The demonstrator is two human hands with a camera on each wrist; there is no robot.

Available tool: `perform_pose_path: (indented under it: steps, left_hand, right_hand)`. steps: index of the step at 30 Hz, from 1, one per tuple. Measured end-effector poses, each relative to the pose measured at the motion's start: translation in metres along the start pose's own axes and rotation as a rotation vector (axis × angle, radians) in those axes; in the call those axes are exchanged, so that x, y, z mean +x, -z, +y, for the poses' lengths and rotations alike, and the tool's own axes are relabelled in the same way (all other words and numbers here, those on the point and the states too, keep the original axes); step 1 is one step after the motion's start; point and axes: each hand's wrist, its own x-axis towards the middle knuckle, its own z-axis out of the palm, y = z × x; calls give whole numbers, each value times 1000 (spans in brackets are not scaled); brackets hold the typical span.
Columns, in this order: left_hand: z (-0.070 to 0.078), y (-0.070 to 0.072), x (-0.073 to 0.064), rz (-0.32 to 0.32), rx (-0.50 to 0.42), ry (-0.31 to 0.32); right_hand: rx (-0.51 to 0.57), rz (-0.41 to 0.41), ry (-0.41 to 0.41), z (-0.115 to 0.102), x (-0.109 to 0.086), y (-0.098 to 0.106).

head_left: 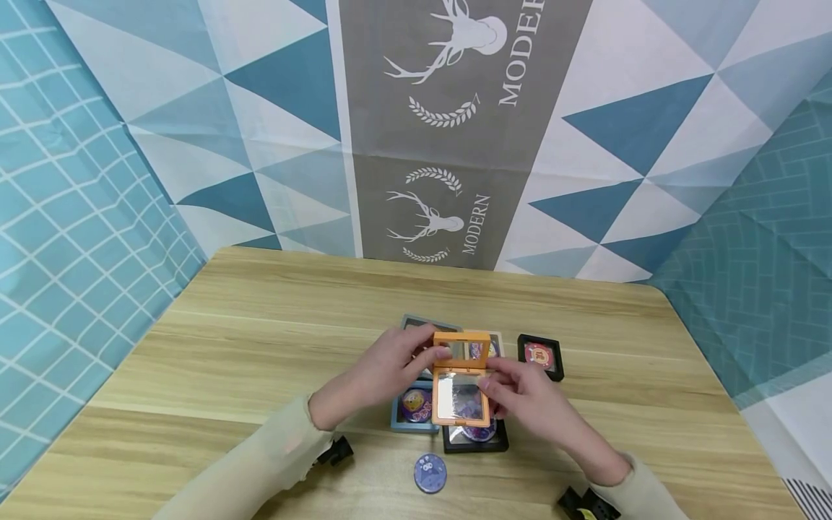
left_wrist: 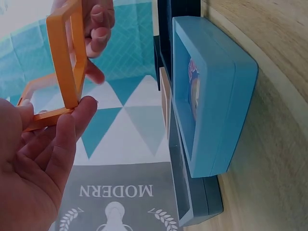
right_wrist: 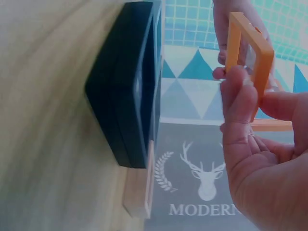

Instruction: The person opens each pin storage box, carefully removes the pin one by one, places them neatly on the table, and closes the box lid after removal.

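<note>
An orange hinged display frame [head_left: 461,422] with clear film windows is held up over the table, its two halves swung apart. My left hand [head_left: 396,365] pinches the upper half at its left side. The right hand [head_left: 529,397] grips the right edge of the lower half between thumb and fingers. Beneath it lie a blue frame [head_left: 414,427] with a round badge inside and a black frame [head_left: 477,447] with a purple badge, partly covered. A loose round purple badge [head_left: 430,474] rests on the table nearer to me.
A grey frame [head_left: 432,320] and a pale frame [head_left: 497,337] sit behind the orange one, partly hidden. To the right, a small black frame [head_left: 552,372] holds a red badge. Patterned cloth hangs at the table's back edge [head_left: 429,264].
</note>
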Motion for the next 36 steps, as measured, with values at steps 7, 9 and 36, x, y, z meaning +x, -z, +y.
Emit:
perform_pose_path:
  steps: [7,9,36]
  left_hand:
    - [-1,-1,1,17,-86,-7]
    - [-2,0,1,19,-135,-1]
    - [-8,-4,1,173,-201,-131]
  right_hand:
    - [138,28,-56,2,0,1]
    - [163,41,-64,2,0,1]
    - [472,85,-97,-3,-2,2]
